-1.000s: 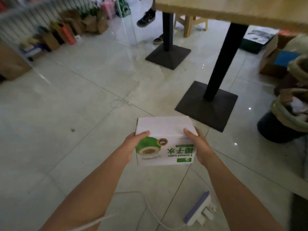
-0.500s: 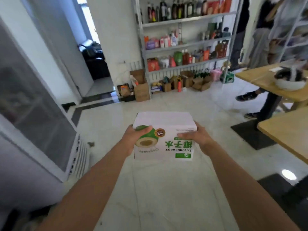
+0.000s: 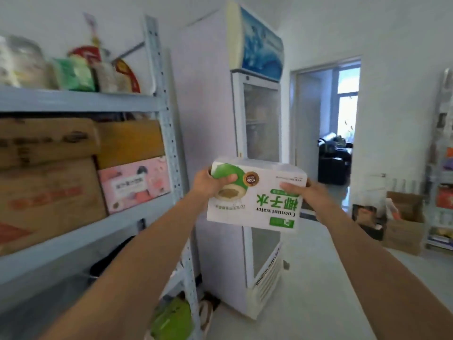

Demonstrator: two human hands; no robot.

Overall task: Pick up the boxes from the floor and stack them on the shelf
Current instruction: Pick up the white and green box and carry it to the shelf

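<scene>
**Coconut-water box held in both hands beside the shelf**

We see two bare forearms reaching forward from the bottom edge. The left hand (image 3: 208, 185) grips the upper left corner of a white cardboard box with green coconut print (image 3: 259, 200), thumb curled over the printed face. The right hand (image 3: 306, 195) holds the right side, thumb laid on the front; we can't see its other fingers behind the box.

The box is in the air at about chest height, its print upside down and its front face towards us. It sits just right of the grey-blue metal shelving rack (image 3: 81, 101), not touching it.

On the rack's middle level we note large brown cartons (image 3: 49, 197), a pink printed box (image 3: 134, 182) and a yellow-brown carton (image 3: 130, 141) on top of it. The items on the upper level are blurred.

Behind the held box stands a tall white glass-door display fridge (image 3: 259, 123). Further right there is an open brown cardboard box on the floor (image 3: 404, 231), then an open doorway (image 3: 328, 123) with a window beyond.
</scene>
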